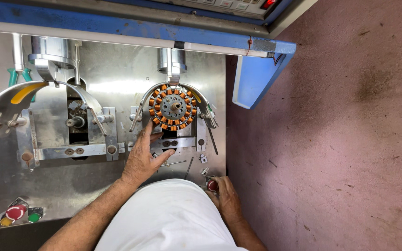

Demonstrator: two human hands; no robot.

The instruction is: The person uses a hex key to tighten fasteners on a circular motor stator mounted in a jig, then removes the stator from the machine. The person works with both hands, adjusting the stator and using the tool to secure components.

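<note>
The round motor core [172, 107], ringed with copper-wound coils, sat on the right-hand spindle of the steel table [47, 181], near its far right corner, framed by two curved metal arms. Its lower edge was partly covered by the fingertips of the left hand [143, 158], which lay just below it with the fingers spread apart and reaching up to the rim; whether they actually pressed on the coils was hard to tell. The right hand [226, 197] rested at the table's near right edge, its fingers curled together around a red button [212, 185], most of which was hidden under them. A white-clothed belly covered the near middle edge. On the left, a second spindle [76, 122] stood bare beneath a yellow-tipped guide arm [17, 95]. Red, green and yellow buttons [20, 214] lay at the near left corner, partly cut off.
</note>
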